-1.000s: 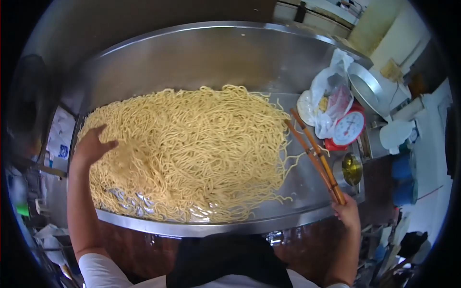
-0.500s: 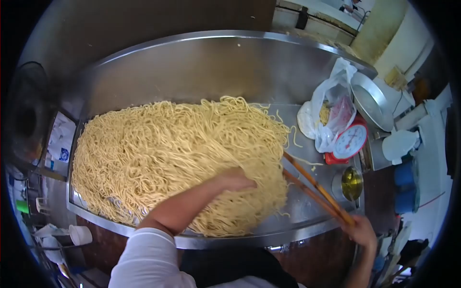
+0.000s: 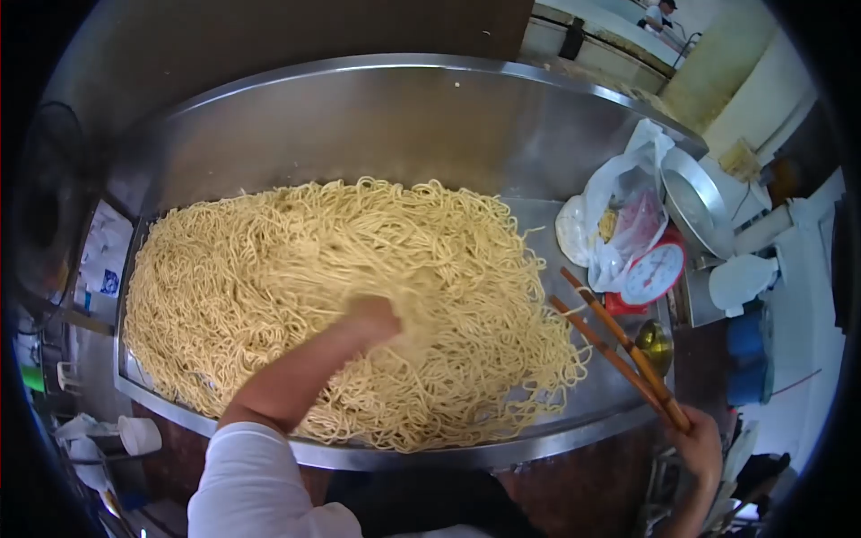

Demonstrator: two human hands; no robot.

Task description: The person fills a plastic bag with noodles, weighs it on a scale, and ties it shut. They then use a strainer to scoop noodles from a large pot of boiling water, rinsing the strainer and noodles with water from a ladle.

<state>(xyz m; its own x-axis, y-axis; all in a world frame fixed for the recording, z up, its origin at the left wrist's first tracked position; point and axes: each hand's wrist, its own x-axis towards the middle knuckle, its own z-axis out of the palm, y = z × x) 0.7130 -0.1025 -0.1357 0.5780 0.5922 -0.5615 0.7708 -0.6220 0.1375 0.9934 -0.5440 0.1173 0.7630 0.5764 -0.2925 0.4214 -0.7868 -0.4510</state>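
A broad heap of yellow noodles point(image 3: 224, 278) spreads over a shallow stainless steel tray-like counter point(image 3: 359, 125). My left hand point(image 3: 372, 318) reaches into the middle of the heap; motion blur and noodles hide its fingers. Two long wooden chopsticks point(image 3: 628, 359) are held by their thick ends in my right hand point(image 3: 698, 439), at the counter's front right corner. Their tips point up and left, just beyond the right edge of the heap and apart from each other. A thin noodle strand hangs on one chopstick near its tip.
At the right stand a red scale point(image 3: 653, 273), a plastic bag point(image 3: 628, 215), a metal basin point(image 3: 698, 202) and a bowl of yellow oil point(image 3: 656, 345), partly behind the chopsticks. A white bucket point(image 3: 141, 437) is at lower left. Another person point(image 3: 659, 16) is far off at upper right.
My left hand has moved left and slightly up through the noodles. The chopsticks have drawn right, out of the heap's edge. Noodles have spread further right along the front.
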